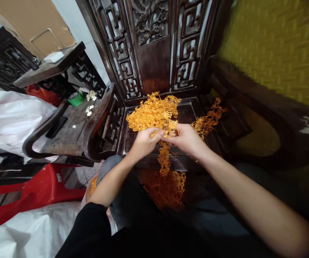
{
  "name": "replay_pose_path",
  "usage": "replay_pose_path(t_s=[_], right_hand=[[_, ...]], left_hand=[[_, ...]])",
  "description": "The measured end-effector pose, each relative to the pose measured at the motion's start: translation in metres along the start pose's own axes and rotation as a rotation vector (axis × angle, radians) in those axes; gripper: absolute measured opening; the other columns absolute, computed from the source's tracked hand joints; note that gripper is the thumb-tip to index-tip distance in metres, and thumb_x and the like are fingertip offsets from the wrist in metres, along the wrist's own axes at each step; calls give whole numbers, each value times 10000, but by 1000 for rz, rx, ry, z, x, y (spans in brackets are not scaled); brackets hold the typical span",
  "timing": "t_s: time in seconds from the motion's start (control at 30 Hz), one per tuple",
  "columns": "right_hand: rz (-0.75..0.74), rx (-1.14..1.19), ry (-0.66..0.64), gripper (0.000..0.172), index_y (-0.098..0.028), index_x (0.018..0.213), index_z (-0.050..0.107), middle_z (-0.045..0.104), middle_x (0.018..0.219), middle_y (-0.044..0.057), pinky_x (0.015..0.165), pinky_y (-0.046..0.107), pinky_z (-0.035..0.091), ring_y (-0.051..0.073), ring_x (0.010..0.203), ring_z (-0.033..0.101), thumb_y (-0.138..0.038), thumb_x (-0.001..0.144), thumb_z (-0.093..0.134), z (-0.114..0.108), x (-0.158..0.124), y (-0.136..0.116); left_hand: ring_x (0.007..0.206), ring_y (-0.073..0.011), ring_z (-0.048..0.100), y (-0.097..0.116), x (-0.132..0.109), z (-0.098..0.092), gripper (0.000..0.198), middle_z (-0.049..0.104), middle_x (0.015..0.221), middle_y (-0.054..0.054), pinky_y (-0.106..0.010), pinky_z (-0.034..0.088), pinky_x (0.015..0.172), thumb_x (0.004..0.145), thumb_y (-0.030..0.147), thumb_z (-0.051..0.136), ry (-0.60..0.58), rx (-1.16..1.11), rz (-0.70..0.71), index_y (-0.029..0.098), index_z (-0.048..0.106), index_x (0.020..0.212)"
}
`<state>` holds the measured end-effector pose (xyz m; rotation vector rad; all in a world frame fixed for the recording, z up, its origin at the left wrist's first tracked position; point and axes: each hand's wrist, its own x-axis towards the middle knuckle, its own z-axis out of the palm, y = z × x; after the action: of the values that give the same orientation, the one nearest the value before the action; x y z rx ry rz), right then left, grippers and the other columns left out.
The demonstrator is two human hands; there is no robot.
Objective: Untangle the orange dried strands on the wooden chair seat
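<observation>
Over the front of a dark wooden carved chair seat (189, 109), my left hand (146, 140) and my right hand (188, 138) meet, both closed with fingertips pinching orange branching pieces (172, 127) that look like plastic flower parts. Just behind them lies a heap of similar orange pieces (150, 113). A smaller orange cluster (209, 120) rests to the right of my right hand. Below my fingers an orange strand (164, 159) hangs over the seat edge; whether it joins the held pieces is unclear. Lower down, between my legs, sits another orange mass (170, 188), dim and partly shadowed.
A carved openwork backrest (154, 61) rises behind the heap. To the left, a second wooden chair (68, 138) bears a green roll (76, 99) and small white flower-like pieces (90, 96). A red plastic chair (41, 186) and white sacks (41, 229) stand lower left.
</observation>
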<state>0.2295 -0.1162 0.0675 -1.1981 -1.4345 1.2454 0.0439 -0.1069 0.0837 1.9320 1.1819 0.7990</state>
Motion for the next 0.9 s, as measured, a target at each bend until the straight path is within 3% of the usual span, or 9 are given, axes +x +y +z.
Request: replay_pose_path(t_s=[0.07,0.17,0.27,0.43,0.57,0.7,0.8,0.9], right_hand=[[-37,-86,35,343,-164,749,677,577,653,-4,543,273,344,120,589,462,-429,653,873,4,0,1],[4,18,-56,348,-169,877,720,574,652,-17,543,278,324,106,558,430,-418,675,856,4,-1,-1],[60,175,-111,371,-172,931,752,562,634,-20,523,282,286,94,523,391,-472,726,828,0,-3,-4],[82,287,-17,354,-172,894,744,556,627,-21,489,275,259,81,505,361,-461,717,846,6,-5,-5],[145,502,82,327,-183,820,669,435,585,-63,447,243,218,61,481,301,-417,695,861,15,-4,-9],[93,796,241,330,-215,762,525,368,615,-76,418,206,176,50,479,244,-281,682,839,-13,4,-17],[47,752,378,293,-219,765,521,446,652,-53,409,207,158,53,479,268,-240,693,804,-40,8,-21],[121,553,283,216,-215,799,587,453,613,-45,424,232,160,67,464,291,-297,741,779,-37,5,-23]], left_hand=[[804,-167,656,0,2,3,335,751,874,-49,-284,480,762,959,436,574,-1,54,-44,151,739,897],[688,-145,582,-2,6,-1,338,682,730,-19,-265,424,663,938,423,595,6,172,-68,145,678,764],[677,-145,561,-6,6,-9,327,657,712,-21,-272,404,656,950,392,581,-47,242,-1,145,646,746],[717,-150,572,-7,2,-9,224,664,781,-39,-286,433,711,961,317,575,-14,232,163,160,624,810],[676,-130,539,1,-2,-10,196,626,746,-9,-272,430,673,939,337,616,-34,86,106,167,596,843],[515,-79,439,3,-5,-21,282,587,641,31,-222,342,512,892,418,690,-143,-229,-152,171,567,830],[430,-40,349,-2,-4,-27,349,642,694,19,-207,237,424,851,458,739,-127,-464,-247,174,537,834],[423,-20,311,-4,-1,-26,378,693,838,-10,-207,199,404,829,478,767,-68,-619,-226,176,562,926]])
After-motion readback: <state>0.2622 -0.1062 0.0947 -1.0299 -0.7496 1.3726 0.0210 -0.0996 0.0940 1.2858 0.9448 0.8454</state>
